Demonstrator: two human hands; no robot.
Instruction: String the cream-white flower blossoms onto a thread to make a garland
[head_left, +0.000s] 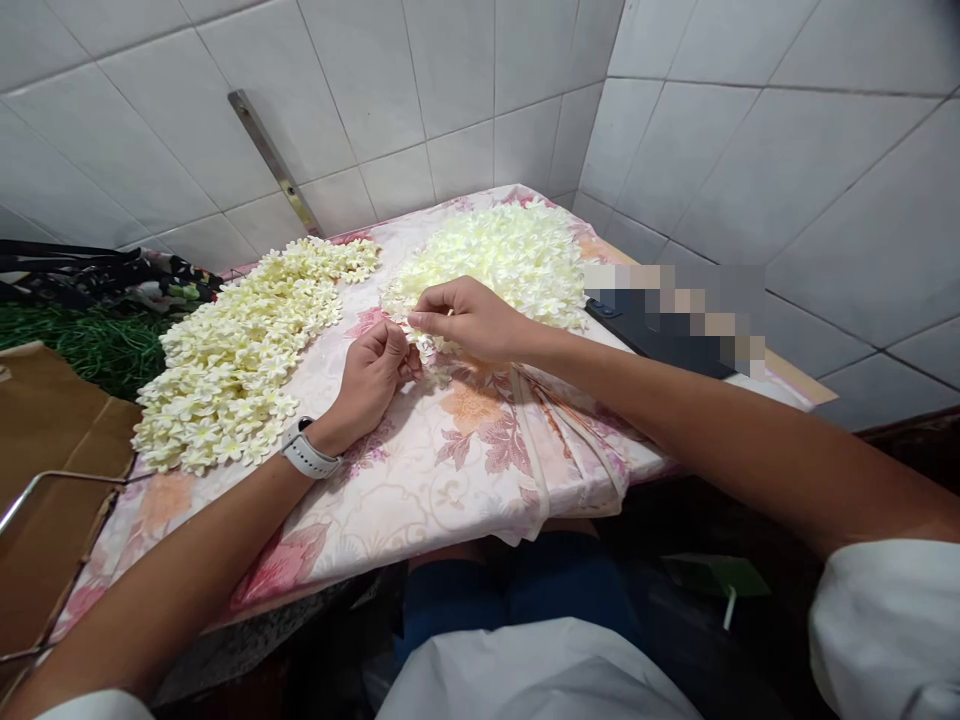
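Note:
My left hand [377, 368], with a white watch at its wrist, is closed in a pinch just above the floral tablecloth. Close by on its right, my right hand [474, 318] is closed too, thumb and forefinger pressed together. What either one pinches is too small to make out. Small white flowers [424, 346] lie between and under the fingers. Behind my right hand spreads a pile of pale white flowers [499, 250]. A longer heap of cream flowers with yellow centres [240, 350] lies to the left of my left hand.
Pale and orange cords [559, 440] hang over the front edge of the table. A dark phone-like object [645, 325] lies at the right edge, partly pixelated. On the left are green strands [82, 345] and brown cardboard [60, 450]. Tiled walls [420, 100] stand behind.

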